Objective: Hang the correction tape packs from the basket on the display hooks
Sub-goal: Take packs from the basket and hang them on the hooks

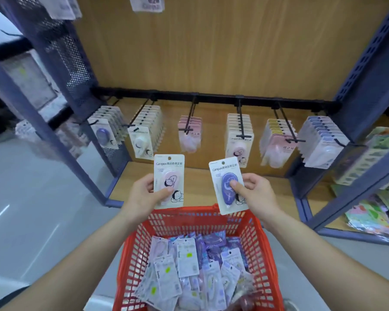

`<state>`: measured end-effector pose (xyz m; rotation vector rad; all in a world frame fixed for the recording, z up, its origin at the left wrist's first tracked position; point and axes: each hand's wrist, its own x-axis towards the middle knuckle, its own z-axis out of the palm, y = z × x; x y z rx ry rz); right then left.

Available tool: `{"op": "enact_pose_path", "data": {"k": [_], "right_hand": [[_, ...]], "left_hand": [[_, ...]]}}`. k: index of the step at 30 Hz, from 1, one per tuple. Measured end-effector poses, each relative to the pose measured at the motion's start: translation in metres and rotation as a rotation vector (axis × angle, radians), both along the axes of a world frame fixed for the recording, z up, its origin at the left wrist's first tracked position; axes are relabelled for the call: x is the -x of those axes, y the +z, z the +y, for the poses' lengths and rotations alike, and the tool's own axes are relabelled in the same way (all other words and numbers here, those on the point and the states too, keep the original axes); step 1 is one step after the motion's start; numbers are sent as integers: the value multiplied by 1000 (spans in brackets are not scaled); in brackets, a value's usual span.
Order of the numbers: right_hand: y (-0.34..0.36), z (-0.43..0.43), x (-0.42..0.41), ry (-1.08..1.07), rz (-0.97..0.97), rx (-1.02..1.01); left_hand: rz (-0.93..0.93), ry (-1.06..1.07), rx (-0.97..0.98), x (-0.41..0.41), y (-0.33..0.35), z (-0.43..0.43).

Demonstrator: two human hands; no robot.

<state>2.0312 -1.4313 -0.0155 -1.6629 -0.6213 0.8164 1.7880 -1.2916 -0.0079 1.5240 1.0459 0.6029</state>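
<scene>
basket point(130, 265): red plastic mesh, nearest the camera, between the two forearms, on the grey floor point(32, 198) in front of the display unit.
loose packs point(186, 259): a heap of correction tape packs covers the basket bottom, lying flat and overlapping, lilac and pale cards mixed, some with yellow-green stickers.
left hand point(144, 194): raised above the basket's far rim; thumb across the front, fingers curled behind, gripping the pink pack by its lower left edge.
pink pack point(169, 176): upright, face to camera; cream card, pink dispenser, cartoon figure, hang hole at top.
right hand point(256, 191): level with the left; thumb pressed on the blister, fingers behind the card, pinching the purple pack at its right side.
purple pack point(227, 182): face to camera, top tilted a little left; its lower corner overlaps the basket rim in view. the two held packs are apart, not touching.
shelf board point(200, 178): wood, beyond the hands, below the hooks.
hooks point(240, 122): six black hooks reach forward from a black rail point(211, 98). each carries a row of packs.
hung packs, left to right: purple point(103, 131), white point(144, 135), a short pink row point(190, 135), cream with pink point(239, 140), pink and yellow point(276, 142), blue point(323, 142).
back panel point(211, 52): wood grain, behind the rail.
frame point(368, 86): blue perforated metal uprights on both sides.
side shelves point(373, 212): colourful flat packets, right of the unit; print too blurred to read.
</scene>
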Motion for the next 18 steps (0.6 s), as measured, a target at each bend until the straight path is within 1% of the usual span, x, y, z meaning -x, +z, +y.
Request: {"op": "enact_pose_path", "data": {"k": [3,7,12,18], "right_hand": [[-15,30,12,-2,28,11],[-24,73,37,50,32,-6],[-21,140,84,168,43,-31],[-16,236,162,350,13,-35]], "left_hand": [[26,38,-19,16,-10,13],[44,73,-34,31,-7,39],[50,170,-30,74,1,70],[51,310,-57,143,10,97]]}}
